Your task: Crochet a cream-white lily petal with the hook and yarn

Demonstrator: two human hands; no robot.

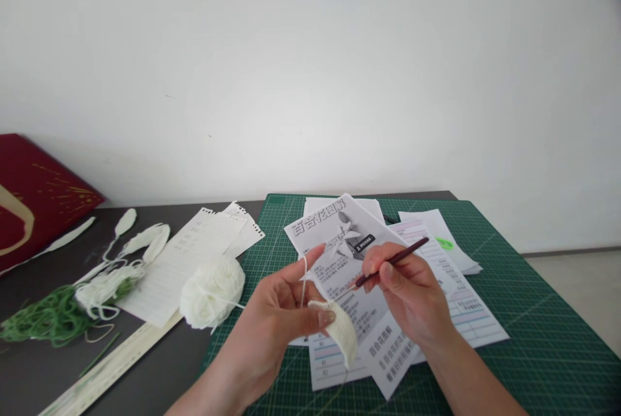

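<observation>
My left hand (279, 312) pinches a small cream crocheted piece (342, 332) between thumb and fingers, with the yarn strand (304, 277) running up over my raised index finger. My right hand (410, 290) grips a dark red crochet hook (392, 261), its tip pointing at the top edge of the piece. Both hands hover above printed instruction sheets (339, 235) on a green cutting mat (533, 312). A ball of cream yarn (212, 290) lies left of my left hand.
Lined notebook pages (179, 261) and a long ruler (121, 358) lie on the dark table (29, 377). Finished cream petals (145, 238), loose cream yarn and a tangle of green yarn (48, 319) sit at the left. A red bag (33, 196) leans against the white wall.
</observation>
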